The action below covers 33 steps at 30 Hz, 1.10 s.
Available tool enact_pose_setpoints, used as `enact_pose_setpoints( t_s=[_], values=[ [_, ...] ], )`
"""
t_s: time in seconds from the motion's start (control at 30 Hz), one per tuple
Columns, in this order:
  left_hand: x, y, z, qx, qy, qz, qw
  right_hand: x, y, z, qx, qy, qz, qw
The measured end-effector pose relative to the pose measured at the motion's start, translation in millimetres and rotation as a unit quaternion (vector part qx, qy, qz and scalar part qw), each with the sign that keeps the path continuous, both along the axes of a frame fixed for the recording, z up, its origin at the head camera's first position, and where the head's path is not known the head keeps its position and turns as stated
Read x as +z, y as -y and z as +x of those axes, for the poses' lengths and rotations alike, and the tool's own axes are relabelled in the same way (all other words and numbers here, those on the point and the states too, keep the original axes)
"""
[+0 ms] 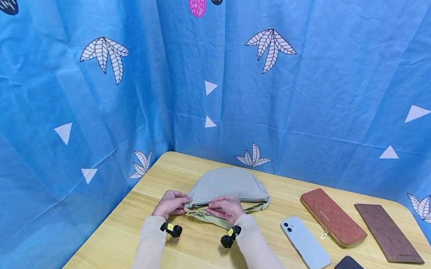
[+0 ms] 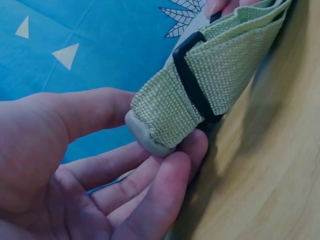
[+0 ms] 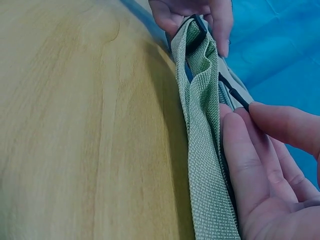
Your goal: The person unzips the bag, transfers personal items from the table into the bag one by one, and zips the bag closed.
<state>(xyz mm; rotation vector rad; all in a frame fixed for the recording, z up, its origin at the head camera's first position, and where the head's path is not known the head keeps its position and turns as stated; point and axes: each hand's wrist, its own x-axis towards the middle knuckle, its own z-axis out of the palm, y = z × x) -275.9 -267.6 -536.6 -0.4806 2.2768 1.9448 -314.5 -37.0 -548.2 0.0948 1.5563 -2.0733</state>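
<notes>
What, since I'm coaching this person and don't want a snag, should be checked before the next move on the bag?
1. Bag resting on the table: ok.
2. Left hand holding the bag's end: ok, its fingers are at the end where the strap joins.
3. Right hand on the pull: ok, pinched between thumb and fingers.
4. Strap clear of the zip: cannot tell; it runs close alongside and covers part of it.
5. Zip's full length in view: not ok, the right hand and strap hide some.
6. White phone apart from the bag: ok.
</notes>
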Motion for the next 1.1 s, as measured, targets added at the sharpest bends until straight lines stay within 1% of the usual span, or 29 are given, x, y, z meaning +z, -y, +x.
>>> enact_pose_setpoints(
  t_s=[0.33, 0.67, 1.0, 1.1],
  values=[
    [-2.7, -0.6, 0.1, 0.009, -0.002, -0.007, 0.9999, 3.4, -3.0, 2.6, -0.005, 0.004, -0.001, 1.0000],
    [-2.1, 0.1, 1.0, 0.004, -0.003, -0.012, 0.9999, 4.9, -6.0, 2.4, -0.004, -0.002, -0.002, 1.0000],
    [-2.4, -0.4, 0.7, 0.003, -0.001, -0.008, 1.0000, 3.7, -6.5, 0.9, -0.008, 0.012, -0.001, 0.9999],
    [-2.2, -0.7, -0.1, 0.002, 0.000, -0.006, 1.0000, 4.9, -7.2, 1.5, -0.008, 0.010, 0.004, 0.9999]
  ],
)
